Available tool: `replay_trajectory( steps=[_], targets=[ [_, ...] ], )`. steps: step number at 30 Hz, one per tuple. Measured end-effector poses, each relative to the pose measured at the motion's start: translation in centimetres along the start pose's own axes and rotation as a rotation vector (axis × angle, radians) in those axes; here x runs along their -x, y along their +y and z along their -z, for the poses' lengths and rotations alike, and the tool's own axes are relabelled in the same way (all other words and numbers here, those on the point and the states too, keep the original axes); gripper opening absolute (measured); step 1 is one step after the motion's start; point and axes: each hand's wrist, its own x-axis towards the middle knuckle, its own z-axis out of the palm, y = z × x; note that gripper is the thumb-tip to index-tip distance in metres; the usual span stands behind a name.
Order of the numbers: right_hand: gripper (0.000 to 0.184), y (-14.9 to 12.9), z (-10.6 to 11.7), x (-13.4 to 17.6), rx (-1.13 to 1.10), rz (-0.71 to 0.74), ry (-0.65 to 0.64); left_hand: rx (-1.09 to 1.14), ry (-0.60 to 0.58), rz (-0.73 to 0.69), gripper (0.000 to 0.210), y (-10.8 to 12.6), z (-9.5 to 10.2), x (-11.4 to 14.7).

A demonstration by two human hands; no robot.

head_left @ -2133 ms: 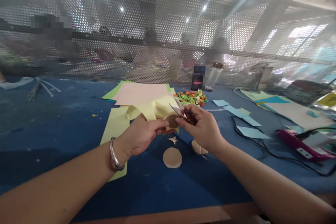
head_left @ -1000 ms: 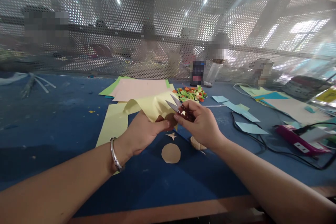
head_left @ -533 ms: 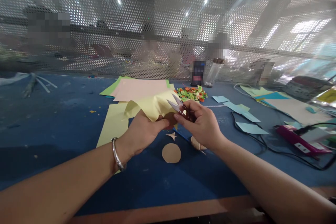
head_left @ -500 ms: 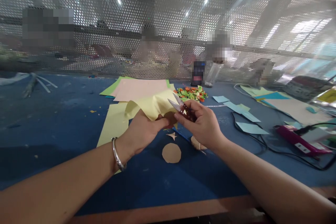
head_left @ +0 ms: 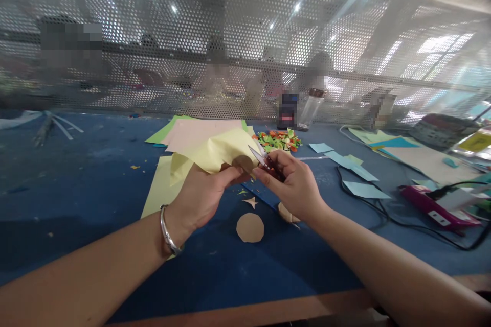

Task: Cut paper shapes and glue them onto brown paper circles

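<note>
My left hand (head_left: 203, 189) pinches a curled sheet of yellow paper (head_left: 218, 147), together with a brown cardboard disc (head_left: 243, 163) laid against it. In my right hand (head_left: 297, 181) are small scissors with dark red handles (head_left: 274, 167); their blades point up and left beside the disc and the paper's edge. Below the hands, a brown cardboard circle (head_left: 250, 227) lies flat on the blue table. A star-shaped cardboard scrap (head_left: 251, 202) and a blue pencil-like stick (head_left: 261, 196) are just above it. Another brown round piece (head_left: 287, 212) is partly hidden under my right hand.
Pink and green sheets (head_left: 203, 133) lie behind my hands, beside a pile of green and orange paper cuttings (head_left: 280, 139). Light blue paper pieces (head_left: 366, 189), a magenta power strip (head_left: 437, 209) and black cables are at right. A perforated metal screen (head_left: 245, 61) borders the table's back.
The yellow paper has turned and dipped to the left, with my left hand shifting slightly left. More of the cardboard disc shows. Small green scraps now show near the star-shaped piece.
</note>
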Motion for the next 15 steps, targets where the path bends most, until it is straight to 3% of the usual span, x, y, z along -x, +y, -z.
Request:
replay_trajectory(
  steps=[9,15],
  targets=[
    [0.033,-0.3,-0.1,0.4,-0.128,-0.078,-0.207,0.097,0.217,-0.022,0.014,1.2,0.0,-0.5],
    [0.042,-0.5,-0.4,0.4,-0.336,-0.218,-0.227,0.161,0.210,-0.075,0.018,1.4,0.0,-0.1]
  ],
)
